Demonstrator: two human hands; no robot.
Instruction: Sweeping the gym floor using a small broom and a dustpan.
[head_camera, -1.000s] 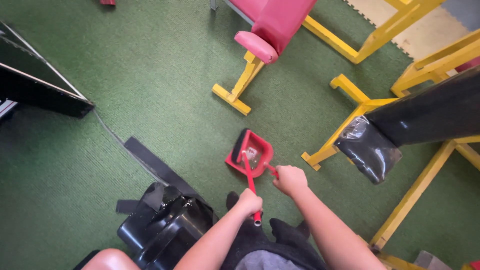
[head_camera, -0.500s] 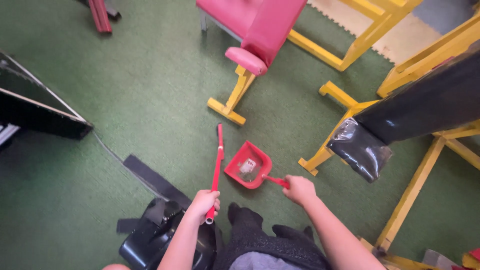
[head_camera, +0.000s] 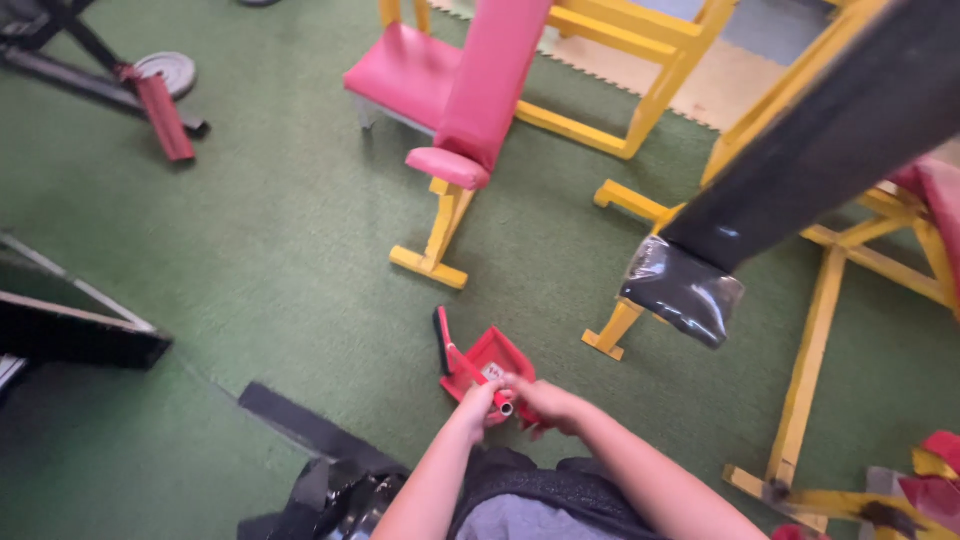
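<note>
Both hands meet: left hand (head_camera: 478, 405) grips brush handle (head_camera: 477, 386); right hand (head_camera: 540, 400) covers dustpan (head_camera: 490, 358) handle, grip probably closed.

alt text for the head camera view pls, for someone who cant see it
Seen from above, a person's left hand and right hand meet over a red dustpan and red brush on green carpet. Yellow-framed gym benches with pink pads stand beyond.

Both hands meet low in the middle of the green floor (head_camera: 250, 250). The left hand (head_camera: 478, 405) grips the red brush (head_camera: 455, 368) handle, the right hand (head_camera: 540, 400) the red dustpan (head_camera: 492, 360), brush head just beside the pan. A yellow-framed pink bench (head_camera: 470, 90) stands beyond.
</note>
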